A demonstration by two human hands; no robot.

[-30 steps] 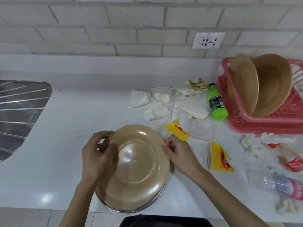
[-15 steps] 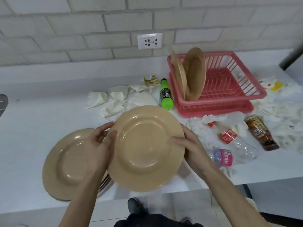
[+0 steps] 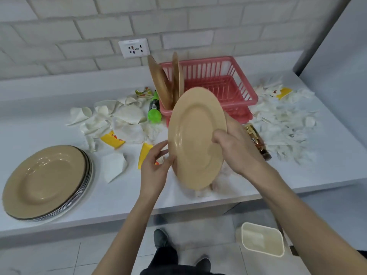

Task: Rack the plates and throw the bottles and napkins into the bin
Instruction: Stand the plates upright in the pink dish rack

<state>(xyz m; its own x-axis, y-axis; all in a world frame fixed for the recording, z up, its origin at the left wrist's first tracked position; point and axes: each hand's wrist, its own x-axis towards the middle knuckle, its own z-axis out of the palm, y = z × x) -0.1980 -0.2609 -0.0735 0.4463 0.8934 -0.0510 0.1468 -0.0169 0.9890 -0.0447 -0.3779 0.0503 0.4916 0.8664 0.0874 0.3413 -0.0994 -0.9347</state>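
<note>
I hold a tan plate (image 3: 195, 135) tilted up on edge above the counter, just in front of the pink dish rack (image 3: 222, 82). My right hand (image 3: 236, 147) grips its right rim, thumb on the face. At the plate's lower left edge my left hand (image 3: 156, 167) touches it with loose, straight fingers. Two tan plates (image 3: 164, 82) stand upright at the rack's left end. A stack of tan plates (image 3: 45, 181) lies at the counter's left. A green bottle (image 3: 154, 108) lies left of the rack and a brown bottle (image 3: 258, 141) right of my right hand.
Crumpled white napkins (image 3: 111, 120) and yellow wrappers (image 3: 112, 138) litter the counter's middle; more napkins (image 3: 284, 124) pile up at the right. A cream bin (image 3: 262, 239) stands on the floor below the counter's front edge. A wall socket (image 3: 133, 47) sits behind the rack.
The plate has been lifted off the stack, carried right and tipped up on edge near the rack. My left hand has loosened from a grip to a light touch.
</note>
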